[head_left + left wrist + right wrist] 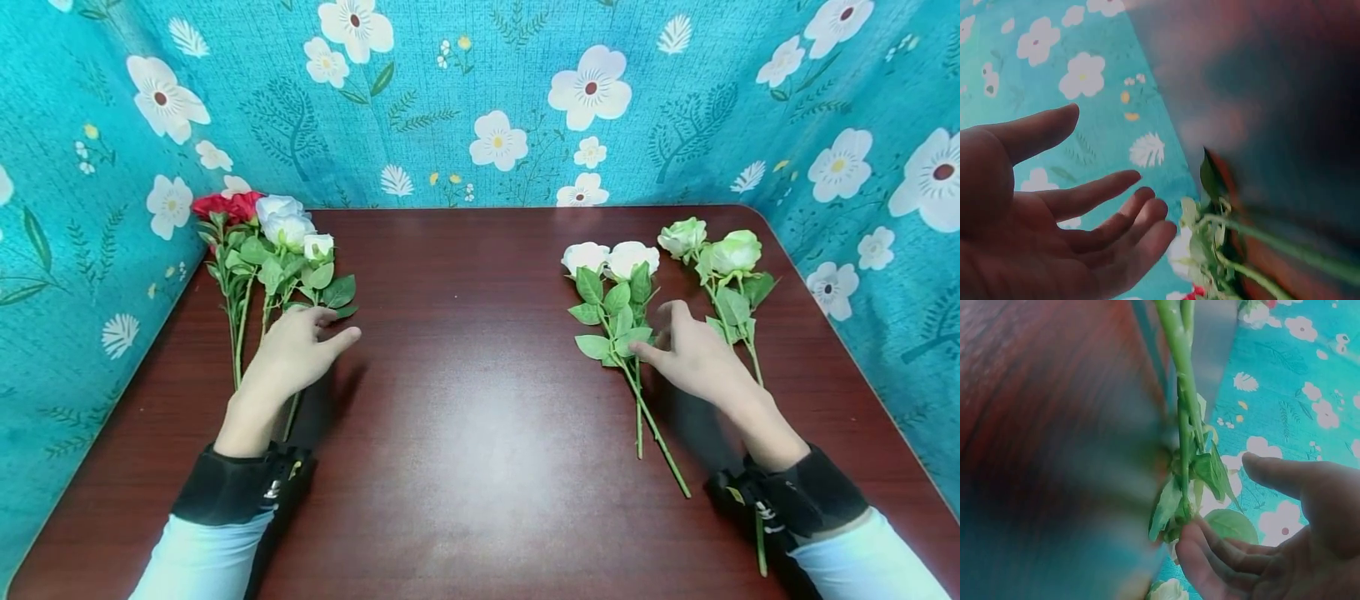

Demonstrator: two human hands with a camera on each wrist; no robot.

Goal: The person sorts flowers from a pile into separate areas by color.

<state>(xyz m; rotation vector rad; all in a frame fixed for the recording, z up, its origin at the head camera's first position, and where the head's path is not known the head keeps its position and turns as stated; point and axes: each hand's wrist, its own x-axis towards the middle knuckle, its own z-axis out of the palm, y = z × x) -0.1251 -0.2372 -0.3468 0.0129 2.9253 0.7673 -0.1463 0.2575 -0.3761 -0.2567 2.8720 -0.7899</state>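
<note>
My left hand (296, 350) hovers beside a bunch of artificial flowers at the left, its fingers relaxed and apart, holding nothing. In that bunch are red roses (238, 207), pale blue roses (283, 221) and a white rose (318, 247); the hand and forearm hide part of the stems. My right hand (697, 354) reaches beside two white roses (632, 260), with thumb and fingers spread. In the right wrist view its fingertips are by the leaves (1210, 475); whether they touch cannot be told. Just to its right lie pale green roses (735, 252), their stems partly behind my forearm.
Everything lies on a dark reddish-brown table (465, 350) with rounded corners. A turquoise floral cloth (450, 100) hangs along its back and both sides. Black bands (232, 487) circle both wrists. The table's middle lies between the two groups of flowers.
</note>
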